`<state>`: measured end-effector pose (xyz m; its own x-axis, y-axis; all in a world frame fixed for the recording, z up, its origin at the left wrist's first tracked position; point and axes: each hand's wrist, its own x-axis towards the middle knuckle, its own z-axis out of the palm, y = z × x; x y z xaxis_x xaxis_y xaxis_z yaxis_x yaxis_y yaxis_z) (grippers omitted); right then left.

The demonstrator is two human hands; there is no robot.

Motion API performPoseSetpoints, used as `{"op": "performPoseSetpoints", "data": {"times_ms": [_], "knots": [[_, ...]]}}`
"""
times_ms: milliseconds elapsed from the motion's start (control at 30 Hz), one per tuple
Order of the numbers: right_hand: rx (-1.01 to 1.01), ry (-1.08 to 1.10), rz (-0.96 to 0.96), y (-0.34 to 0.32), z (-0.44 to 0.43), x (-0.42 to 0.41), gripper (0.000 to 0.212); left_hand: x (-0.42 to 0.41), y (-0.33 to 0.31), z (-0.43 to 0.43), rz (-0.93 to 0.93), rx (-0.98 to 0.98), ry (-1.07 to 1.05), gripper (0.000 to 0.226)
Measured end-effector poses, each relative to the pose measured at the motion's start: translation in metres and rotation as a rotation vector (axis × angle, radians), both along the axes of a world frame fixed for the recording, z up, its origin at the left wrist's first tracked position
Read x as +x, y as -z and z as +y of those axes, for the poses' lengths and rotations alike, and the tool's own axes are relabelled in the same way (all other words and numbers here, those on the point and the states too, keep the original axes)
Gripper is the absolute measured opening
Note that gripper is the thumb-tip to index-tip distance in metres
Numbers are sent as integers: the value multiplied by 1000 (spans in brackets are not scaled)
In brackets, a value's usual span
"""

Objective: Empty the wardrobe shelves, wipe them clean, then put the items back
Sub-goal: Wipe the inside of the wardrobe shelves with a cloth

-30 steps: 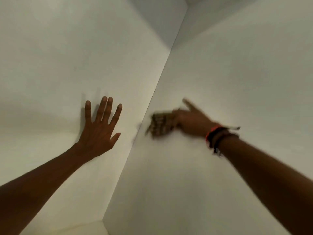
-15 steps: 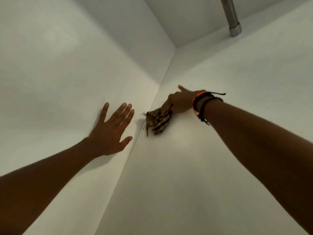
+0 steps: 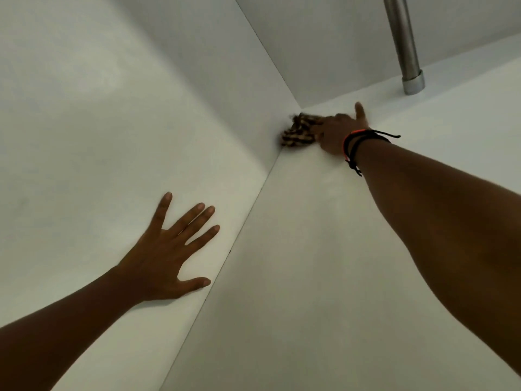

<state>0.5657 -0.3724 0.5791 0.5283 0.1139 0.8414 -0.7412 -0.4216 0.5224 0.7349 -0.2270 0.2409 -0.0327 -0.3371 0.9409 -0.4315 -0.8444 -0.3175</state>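
Observed through the head camera: I am looking into an inner corner of the white-panelled wardrobe compartment, where three plain white panels meet.

1. Left hand: laid flat, palm down, on the left-side white panel. The fingers are straight and spread, with the thumb out toward the seam. It holds nothing.

2. Right hand: reached far in along the right-side white panel, arm fully extended. The thumb is stretched out and away from the fingers. The fingers lie on a crumpled cloth striped in dark brown and tan and bear it against the panel. That part of the view is blurred, so I cannot tell whether the fingers lie flat on the cloth or curl into it.

3. Cloth: located at the seam between the left-side and right-side panels, just short of the corner where the third white panel joins them. It touches the right-side panel and appears to meet the left-side one.

4. Wrist: an orange band and black cord bracelets sit on the right wrist, with loose cord ends sticking out.

5. Fittings: a grey metal hanging rail ends in a collar against the right-side panel, beyond the right hand and apart from it.
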Motion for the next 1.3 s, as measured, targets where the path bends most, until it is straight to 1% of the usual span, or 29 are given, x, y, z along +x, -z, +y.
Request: {"op": "performPoseSetpoints", "data": {"times_ms": [67,133,167,233,300,367,433,500,533,600,667,700,733,767,833,867,900,933,967,1000,1033,1067,1100,1133,1167,1200,1233,1267,1300], "knots": [[7,55,-192,5,6,2,48,0,3,-1,12,0,-4,92],[-52,40,-232,10,2,-2,43,1,3,1,17,5,0,94],[-87,-17,-186,11,-1,-5,42,2,3,3,11,-4,1,94],[-134,-172,33,13,-2,-14,37,6,2,11,23,13,-9,93],[-83,-257,275,19,0,-39,17,3,2,11,46,1,6,88],[-23,-249,369,24,1,-68,24,0,5,7,105,-26,19,84],[-36,-219,343,24,-2,-103,27,-6,6,-2,160,-64,25,82],[-99,-182,240,13,-4,-143,27,-22,5,-19,228,-114,66,83],[-144,-167,149,6,-6,-165,32,-32,1,-27,285,-134,93,85],[-229,-140,-121,-9,-12,-203,40,-51,-4,-40,447,-130,178,86],[-172,-111,-372,-29,-20,-231,36,-77,-14,-55,463,-120,308,82],[-135,-95,-446,-36,-21,-236,35,-90,-21,-64,449,-123,388,80],[-112,-97,-454,-39,-19,-236,38,-99,-26,-76,426,-115,472,83],[-136,-100,-358,-41,-17,-234,42,-111,-30,-86,485,-85,556,87],[-225,-112,126,-41,-17,-228,48,-141,-43,-102,590,-14,636,89],[-186,-28,262,-37,-18,-232,51,-153,-49,-106,591,-10,680,86],[-90,60,232,-35,-17,-237,54,-159,-51,-109,593,-2,711,83],[-38,88,87,-41,-20,-242,58,-162,-53,-109,591,1,729,82],[-38,107,-115,-44,-21,-246,60,-164,-52,-107,596,4,731,80],[-31,143,-299,-42,-19,-249,56,-164,-51,-105,595,14,719,79],[1,190,-434,-39,-16,-247,50,-163,-48,-102,590,29,701,78],[2,260,-507,-33,-10,-246,47,-161,-46,-101,590,46,688,79],[-46,326,-504,-25,-4,-240,46,-161,-45,-100,597,61,687,80],[-121,344,-429,-18,-1,-232,48,-161,-45,-98,609,71,696,81],[-187,298,-265,-9,0,-222,47,-162,-46,-97,620,81,706,83],[-212,205,-2,5,1,-210,44,-163,-46,-95,634,88,711,85],[-165,90,283,22,0,-202,41,-164,-45,-94,646,96,710,86],[-64,42,509,38,-1,-195,40,-165,-43,-93,657,104,707,86],[12,62,597,48,-2,-192,37,-166,-41,-92,668,113,704,86]]}}
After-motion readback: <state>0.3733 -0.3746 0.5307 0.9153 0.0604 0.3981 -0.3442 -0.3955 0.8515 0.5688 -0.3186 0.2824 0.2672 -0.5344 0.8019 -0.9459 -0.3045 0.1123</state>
